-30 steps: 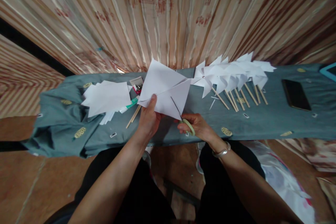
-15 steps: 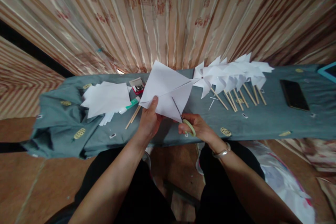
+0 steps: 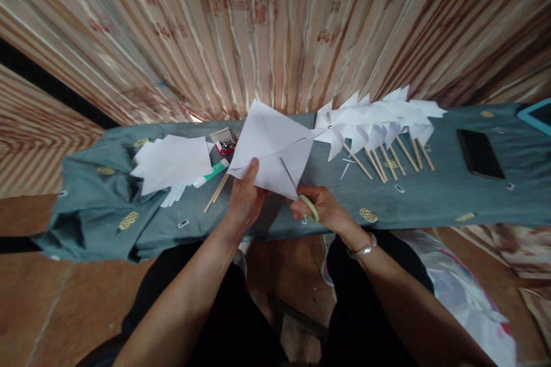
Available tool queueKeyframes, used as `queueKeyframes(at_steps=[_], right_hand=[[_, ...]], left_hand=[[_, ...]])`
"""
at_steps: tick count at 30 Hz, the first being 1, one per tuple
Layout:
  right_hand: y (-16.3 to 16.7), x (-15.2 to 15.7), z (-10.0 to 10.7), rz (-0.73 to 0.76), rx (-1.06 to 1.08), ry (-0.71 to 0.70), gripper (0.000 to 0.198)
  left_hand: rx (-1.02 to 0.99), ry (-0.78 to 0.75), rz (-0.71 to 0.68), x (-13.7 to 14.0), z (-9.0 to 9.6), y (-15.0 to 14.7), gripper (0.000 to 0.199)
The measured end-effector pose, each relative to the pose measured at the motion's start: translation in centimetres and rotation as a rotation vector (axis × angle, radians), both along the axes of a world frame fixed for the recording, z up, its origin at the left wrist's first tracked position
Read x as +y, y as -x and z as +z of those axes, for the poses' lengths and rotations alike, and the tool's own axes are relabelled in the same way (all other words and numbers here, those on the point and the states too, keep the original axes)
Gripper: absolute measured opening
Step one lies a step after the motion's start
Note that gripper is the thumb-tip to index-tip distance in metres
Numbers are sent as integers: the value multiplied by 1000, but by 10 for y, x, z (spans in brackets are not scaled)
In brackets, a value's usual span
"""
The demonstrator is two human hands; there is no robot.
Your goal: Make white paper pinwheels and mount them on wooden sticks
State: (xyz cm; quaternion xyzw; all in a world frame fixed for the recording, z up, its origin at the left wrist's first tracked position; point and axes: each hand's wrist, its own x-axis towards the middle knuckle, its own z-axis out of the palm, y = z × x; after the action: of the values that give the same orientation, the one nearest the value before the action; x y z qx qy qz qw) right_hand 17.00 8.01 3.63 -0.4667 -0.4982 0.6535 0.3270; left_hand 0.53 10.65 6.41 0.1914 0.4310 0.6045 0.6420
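Observation:
A white square sheet of paper (image 3: pixel 275 137), with crease lines and slits running in from its corners, is pinched at its lower left by my left hand (image 3: pixel 247 192), thumb on top. My right hand (image 3: pixel 321 206) grips a pair of scissors (image 3: pixel 309 209) by pale green handles. The scissors' blades lie at the sheet's lower corner, along a slit that points toward the middle. Below the paper, the fingers of my left hand are mostly hidden.
On the green cloth (image 3: pixel 267 229) lie a stack of white paper (image 3: pixel 172 160), a small box of pins (image 3: pixel 224 144), a green-and-white tube (image 3: pixel 215 171) and wooden sticks (image 3: pixel 216 192). Paper pinwheels on sticks (image 3: pixel 379 123) and a phone (image 3: pixel 480 153) are at right. A curtain (image 3: pixel 275 34) hangs behind.
The scissors' blades have closed together along the slit at the sheet's lower corner. Both hands stay in nearly the same place; the view has shifted slightly.

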Motion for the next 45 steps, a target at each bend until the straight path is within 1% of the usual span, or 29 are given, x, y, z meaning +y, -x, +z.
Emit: queueKeyframes(at_steps=[5, 11, 16, 21, 26, 31, 33, 35, 37, 39, 40, 43, 45], right_hand=[[1, 0, -2, -25, 1, 18, 60], [1, 0, 0, -22, 7, 4, 63], [1, 0, -2, -31, -6, -6, 60], [1, 0, -5, -34, 4, 9, 58], [2, 0, -7, -61, 19, 3, 54], [-1, -2, -5, 0, -8, 8, 52], [-4, -5, -3, 24, -15, 27, 50], [-9, -9, -3, 27, -39, 60, 54], [-17, -13, -2, 39, -113, 55, 59], [-28, -17, -2, 70, -282, -33, 57], [-35, -19, -1, 79, -405, -100, 53], [-55, -23, 4, 56, -881, -295, 43], [-67, -24, 9, 37, -1172, -340, 44]], left_hand=[[-6, -20, -3, 0, 1, 0, 27], [-13, -30, -17, -1, -2, 0, 27], [3, -45, -31, 0, -4, -1, 35], [10, -41, -31, 0, -4, 0, 30], [18, -41, -32, 0, -4, 0, 30], [10, -20, -16, 2, -5, -1, 20], [-2, -23, 3, 3, -4, -1, 21], [-22, -23, 26, 5, -2, 1, 23], [-41, -9, 48, 7, 1, 4, 25], [-54, 24, 63, 8, 3, 8, 24], [-62, 42, 66, 8, 4, 10, 23], [-85, 82, 55, 7, 4, 12, 23], [-103, 110, 43, 5, 1, 12, 24]])
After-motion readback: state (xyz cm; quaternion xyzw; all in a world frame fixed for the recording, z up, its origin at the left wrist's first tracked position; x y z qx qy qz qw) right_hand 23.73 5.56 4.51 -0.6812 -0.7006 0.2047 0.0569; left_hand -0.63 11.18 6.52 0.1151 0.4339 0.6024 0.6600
